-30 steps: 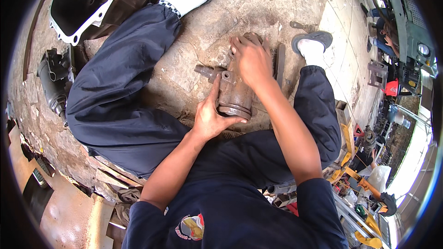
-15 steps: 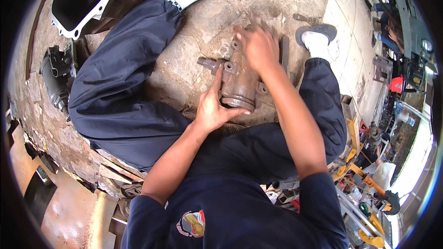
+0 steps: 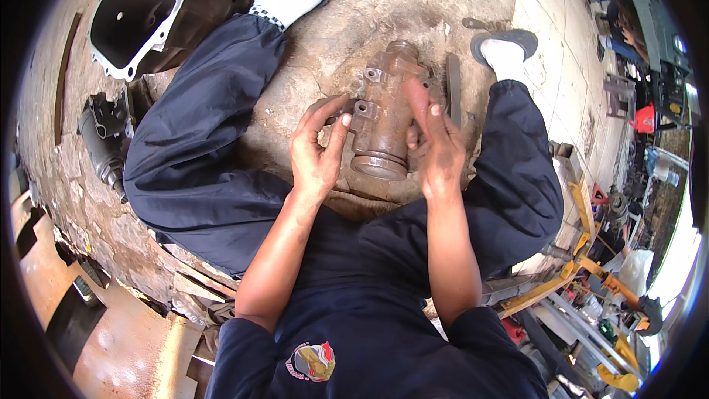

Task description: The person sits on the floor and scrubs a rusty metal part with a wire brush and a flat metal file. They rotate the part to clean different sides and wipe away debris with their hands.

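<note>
A rusty, cylindrical metal housing [image 3: 388, 122] lies on the ground between my legs, its round capped end toward me. Bolt lugs stick out along its sides. My left hand [image 3: 316, 149] is at its left side, thumb and bent fingers apart around the place of the short side stub, which the fingers mostly hide. Whether they touch the stub is unclear. On the right, my right hand [image 3: 441, 151] hovers by the housing with fingers spread and partly smeared by motion. I see nothing held in it.
A dark flat bar [image 3: 453, 92] lies right of the housing. At far left are a large open metal casing [image 3: 136, 18] and a dark cylindrical part [image 3: 103, 137]. Yellow-orange metal equipment [image 3: 598, 281] and clutter stand at right. Another person [image 3: 628, 37] sits at far right.
My right hand has come back toward me from the housing's far end to its right side. My left hand has left the near end and moved to the stub. The housing stays put.
</note>
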Tool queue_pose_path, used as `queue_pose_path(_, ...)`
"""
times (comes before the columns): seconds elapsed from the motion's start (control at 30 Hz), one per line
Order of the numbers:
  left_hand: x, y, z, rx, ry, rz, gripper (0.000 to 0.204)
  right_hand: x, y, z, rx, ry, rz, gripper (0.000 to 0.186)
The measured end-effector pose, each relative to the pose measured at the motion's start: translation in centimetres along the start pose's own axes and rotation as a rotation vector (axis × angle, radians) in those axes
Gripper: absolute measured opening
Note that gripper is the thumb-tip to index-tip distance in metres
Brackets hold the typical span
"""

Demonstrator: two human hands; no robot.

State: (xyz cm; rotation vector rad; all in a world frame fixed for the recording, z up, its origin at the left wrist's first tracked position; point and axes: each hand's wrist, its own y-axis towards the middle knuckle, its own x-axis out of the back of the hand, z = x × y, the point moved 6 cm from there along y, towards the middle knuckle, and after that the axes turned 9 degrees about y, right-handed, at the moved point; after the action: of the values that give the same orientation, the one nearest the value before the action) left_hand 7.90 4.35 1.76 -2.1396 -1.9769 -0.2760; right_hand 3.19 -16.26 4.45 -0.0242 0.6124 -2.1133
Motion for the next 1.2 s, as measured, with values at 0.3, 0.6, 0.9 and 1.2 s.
queue_pose_path(0.3,-2.0,0.9,-5.7,0.035,-0.030,0.257,0.035,0.0,-2.6,0.0,-0.159,0.282,0.099,0.044)
queue_pose_path(0.6,-4.2,-0.4,-5.1,0.066,-0.195,0.330,0.036,0.4,-3.4,-1.1,-0.211,0.392,0.195,0.043)
queue_pose_path(0.9,-2.8,1.7,-4.2,0.265,-0.863,0.202,0.023,1.3,-2.4,-0.8,-0.083,0.225,0.150,0.044)
queue_pose_path(1.2,-5.0,9.8,1.9,0.287,0.070,0.362,0.033,3.4,-1.0,-1.9,-0.113,0.380,0.040,0.043)
